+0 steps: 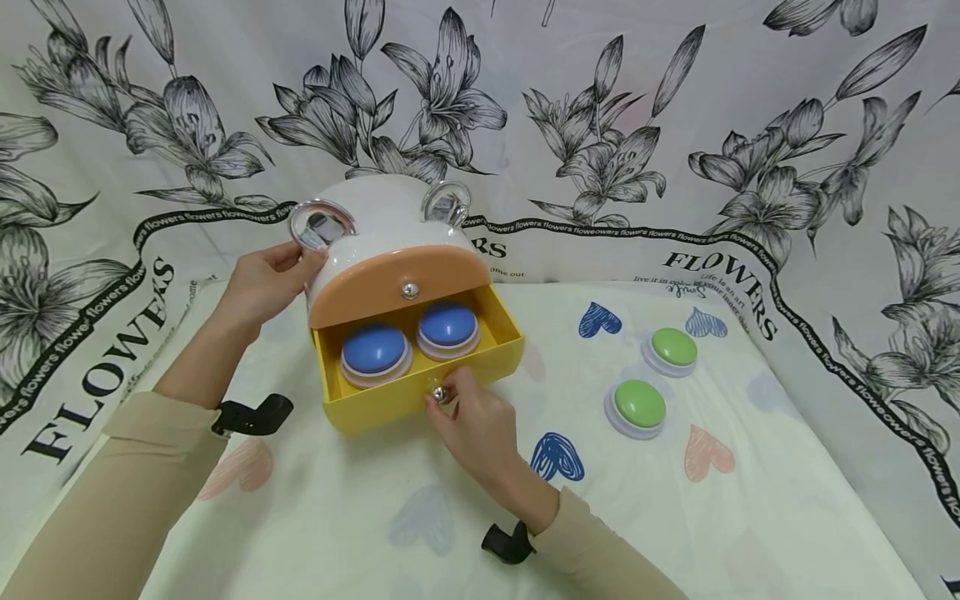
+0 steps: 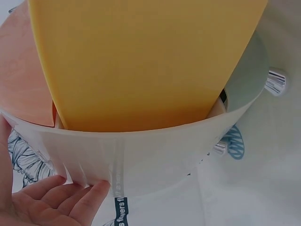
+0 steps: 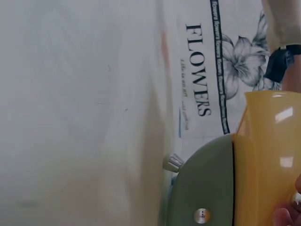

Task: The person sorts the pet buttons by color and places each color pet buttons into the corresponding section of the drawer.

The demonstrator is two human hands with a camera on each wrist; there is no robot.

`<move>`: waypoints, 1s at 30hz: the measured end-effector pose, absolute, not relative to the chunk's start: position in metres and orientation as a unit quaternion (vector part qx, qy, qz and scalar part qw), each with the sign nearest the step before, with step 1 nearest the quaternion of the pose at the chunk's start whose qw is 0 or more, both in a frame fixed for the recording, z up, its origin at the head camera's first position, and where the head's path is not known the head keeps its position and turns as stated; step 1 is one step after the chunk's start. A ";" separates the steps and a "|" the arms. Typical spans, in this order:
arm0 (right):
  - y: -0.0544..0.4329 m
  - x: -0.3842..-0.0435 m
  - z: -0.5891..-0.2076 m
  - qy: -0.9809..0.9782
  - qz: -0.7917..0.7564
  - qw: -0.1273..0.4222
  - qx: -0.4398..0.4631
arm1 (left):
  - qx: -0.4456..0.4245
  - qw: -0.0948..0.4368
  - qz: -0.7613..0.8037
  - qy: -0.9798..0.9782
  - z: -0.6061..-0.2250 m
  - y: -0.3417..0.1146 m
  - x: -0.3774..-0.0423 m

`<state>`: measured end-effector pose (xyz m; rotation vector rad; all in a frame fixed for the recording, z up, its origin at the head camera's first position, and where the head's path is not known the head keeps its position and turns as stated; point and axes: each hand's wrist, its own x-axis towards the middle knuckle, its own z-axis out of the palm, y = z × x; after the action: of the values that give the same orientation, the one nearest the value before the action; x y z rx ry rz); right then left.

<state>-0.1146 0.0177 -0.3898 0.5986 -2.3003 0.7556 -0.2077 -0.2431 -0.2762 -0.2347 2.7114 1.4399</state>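
A white rounded storage box [image 1: 378,204] with silver ring-shaped ears and an orange front panel [image 1: 442,275] stands on the cloth. Its yellow drawer [image 1: 390,408] is pulled out. Inside sit two domed push buttons, one blue button [image 1: 375,348] at the left and another blue button [image 1: 447,323] at the right. My left hand [image 1: 262,283] holds the box's left side just below an ear; in the left wrist view its fingertips [image 2: 101,186] lie against the white shell. With thumb and forefinger, my right hand [image 1: 480,429] pinches the silver knob [image 1: 440,393] on the drawer front.
Two green push buttons lie to the right on the heart-print cloth [image 1: 480,517], a farther green button [image 1: 672,347] and a nearer green button [image 1: 637,407]. Behind the box rises a flower-print cloth [image 1: 570,167]. A second silver knob [image 1: 409,291] sits on the orange panel.
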 end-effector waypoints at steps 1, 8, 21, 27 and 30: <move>0.016 -0.117 -0.390 -0.874 0.288 0.319 0.227 | -0.078 0.032 0.466 0.881 -0.276 -0.243 -0.208; 0.004 -0.131 -0.390 -0.876 0.286 0.322 0.218 | -0.082 0.034 0.459 0.884 -0.276 -0.243 -0.208; -0.011 -0.162 -0.388 -0.880 0.308 0.300 0.202 | -0.089 0.037 0.460 0.883 -0.275 -0.243 -0.210; -0.016 -0.173 -0.385 -0.888 0.304 0.285 0.194 | -0.093 0.037 0.459 0.883 -0.276 -0.243 -0.210; -0.018 -0.178 -0.385 -0.890 0.304 0.280 0.193 | -0.092 0.037 0.461 0.882 -0.276 -0.243 -0.210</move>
<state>-0.1783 -0.0176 -0.3847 0.5173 -2.3859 0.8139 -0.2096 -0.2429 -0.2756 -0.2834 2.7073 1.4143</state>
